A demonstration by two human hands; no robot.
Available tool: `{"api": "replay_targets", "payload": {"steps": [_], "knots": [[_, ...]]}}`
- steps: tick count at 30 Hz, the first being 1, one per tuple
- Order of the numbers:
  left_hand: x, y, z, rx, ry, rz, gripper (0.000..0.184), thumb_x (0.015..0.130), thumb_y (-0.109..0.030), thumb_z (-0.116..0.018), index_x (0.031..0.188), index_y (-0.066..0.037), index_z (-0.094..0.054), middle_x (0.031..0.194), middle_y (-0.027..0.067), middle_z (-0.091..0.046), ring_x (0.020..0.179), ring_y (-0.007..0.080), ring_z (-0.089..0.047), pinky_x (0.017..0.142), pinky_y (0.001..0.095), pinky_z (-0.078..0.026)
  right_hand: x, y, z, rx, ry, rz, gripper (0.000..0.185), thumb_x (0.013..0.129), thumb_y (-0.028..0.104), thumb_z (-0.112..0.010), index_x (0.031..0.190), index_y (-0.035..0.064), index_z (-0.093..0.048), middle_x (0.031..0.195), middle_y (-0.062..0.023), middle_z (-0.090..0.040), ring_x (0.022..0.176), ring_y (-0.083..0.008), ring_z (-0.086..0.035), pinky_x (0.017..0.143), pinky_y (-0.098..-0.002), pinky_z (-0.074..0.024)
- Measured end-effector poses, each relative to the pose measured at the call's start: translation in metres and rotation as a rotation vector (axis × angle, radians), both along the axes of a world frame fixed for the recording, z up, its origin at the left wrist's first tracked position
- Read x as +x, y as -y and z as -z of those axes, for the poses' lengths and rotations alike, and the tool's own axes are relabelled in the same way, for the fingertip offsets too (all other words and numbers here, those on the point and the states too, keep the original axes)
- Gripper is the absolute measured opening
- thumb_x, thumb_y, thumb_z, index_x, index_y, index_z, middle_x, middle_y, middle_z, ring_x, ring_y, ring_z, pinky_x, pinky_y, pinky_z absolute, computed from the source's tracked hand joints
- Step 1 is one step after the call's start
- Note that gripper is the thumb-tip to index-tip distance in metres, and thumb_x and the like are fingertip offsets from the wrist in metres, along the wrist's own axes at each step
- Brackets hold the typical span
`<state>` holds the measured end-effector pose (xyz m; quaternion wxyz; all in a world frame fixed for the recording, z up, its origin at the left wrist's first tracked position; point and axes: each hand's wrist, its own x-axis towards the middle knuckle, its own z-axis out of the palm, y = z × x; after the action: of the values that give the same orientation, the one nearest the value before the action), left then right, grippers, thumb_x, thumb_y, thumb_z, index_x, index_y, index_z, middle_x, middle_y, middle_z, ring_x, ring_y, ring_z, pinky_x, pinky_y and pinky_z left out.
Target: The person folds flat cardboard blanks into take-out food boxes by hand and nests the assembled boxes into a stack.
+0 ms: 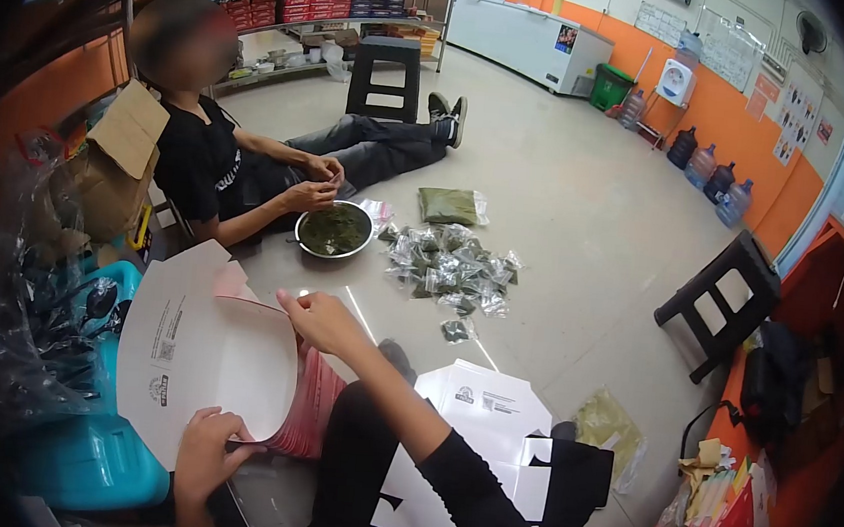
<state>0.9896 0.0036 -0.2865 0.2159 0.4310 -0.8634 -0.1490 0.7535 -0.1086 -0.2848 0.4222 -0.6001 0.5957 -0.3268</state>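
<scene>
A white printed cardboard box blank [157,361] curves up from a stack of blanks with red edges [304,409]. My right hand [321,322] pinches its far edge near a pinkish corner flap, thumb and index finger together. At the near edge, my left hand [208,451] grips the blank, its fingers on the printed face and its thumb by the stack. Another flat box blank [480,404], white with printed text and cut-out slots, lies across my lap, under my right forearm.
A person [201,154] sits on the floor, hands together over a metal bowl [332,231] of dark green leaves. Small clear packets [452,266] and a larger green bag [450,206] lie nearby. A teal bin [94,461] is at my left; a black stool [725,300] stands right.
</scene>
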Motion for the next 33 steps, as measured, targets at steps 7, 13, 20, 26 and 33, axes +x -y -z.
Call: {"api": "replay_targets", "payload": {"steps": [7, 13, 20, 26, 33], "knots": [[0.004, 0.001, -0.003, 0.125, 0.043, -0.002, 0.024, 0.064, -0.021, -0.074, 0.068, -0.007, -0.055, 0.068, 0.0040, -0.057, 0.070, 0.0242, -0.057, 0.100, 0.0493, -0.030, -0.006, -0.004, -0.002, -0.166, -0.193, -0.051, 0.065, 0.085, 0.061, -0.039, 0.072, 0.0018, -0.064, 0.063, -0.0094, -0.062, 0.061, -0.0235, -0.063, 0.061, -0.0317, -0.0489], [0.003, -0.007, -0.013, 0.213, 0.144, -0.008, 0.019, 0.067, -0.019, -0.071, 0.072, -0.009, -0.055, 0.074, 0.0051, -0.058, 0.077, 0.0252, -0.058, 0.105, 0.0571, -0.017, -0.009, -0.018, -0.014, -0.321, -0.336, -0.108, 0.064, 0.084, 0.061, -0.039, 0.068, 0.0057, -0.067, 0.059, -0.0099, -0.061, 0.060, -0.0274, -0.061, 0.060, -0.0363, -0.0473], [0.004, -0.013, -0.010, 0.300, 0.083, 0.005, 0.014, 0.070, -0.010, -0.063, 0.081, -0.008, -0.055, 0.078, 0.0065, -0.060, 0.083, 0.0275, -0.058, 0.106, 0.0565, -0.017, -0.017, -0.013, 0.004, -0.402, -0.166, -0.125, 0.059, 0.086, 0.054, -0.041, 0.068, 0.0039, -0.067, 0.061, -0.0139, -0.061, 0.060, -0.0290, -0.060, 0.058, -0.0372, -0.0461], [0.001, -0.012, -0.018, 0.296, 0.166, 0.034, 0.016, 0.070, -0.003, -0.060, 0.085, -0.005, -0.055, 0.082, 0.0070, -0.062, 0.080, 0.0287, -0.058, 0.107, 0.0550, -0.015, -0.015, 0.003, 0.037, -0.357, 0.057, -0.071, 0.034, 0.083, 0.033, -0.056, 0.075, 0.0022, -0.067, 0.058, -0.0109, -0.059, 0.053, -0.0186, -0.055, 0.054, -0.0332, -0.0427], [0.005, -0.008, -0.016, 0.328, 0.183, 0.062, 0.022, 0.069, 0.001, -0.058, 0.090, -0.003, -0.056, 0.089, 0.0096, -0.063, 0.083, 0.0306, -0.058, 0.108, 0.0561, -0.012, -0.028, 0.009, 0.044, -0.337, 0.110, -0.225, 0.022, 0.078, 0.025, -0.062, 0.085, 0.0057, -0.068, 0.067, -0.0102, -0.062, 0.063, -0.0165, -0.056, 0.062, -0.0307, -0.0456]]}}
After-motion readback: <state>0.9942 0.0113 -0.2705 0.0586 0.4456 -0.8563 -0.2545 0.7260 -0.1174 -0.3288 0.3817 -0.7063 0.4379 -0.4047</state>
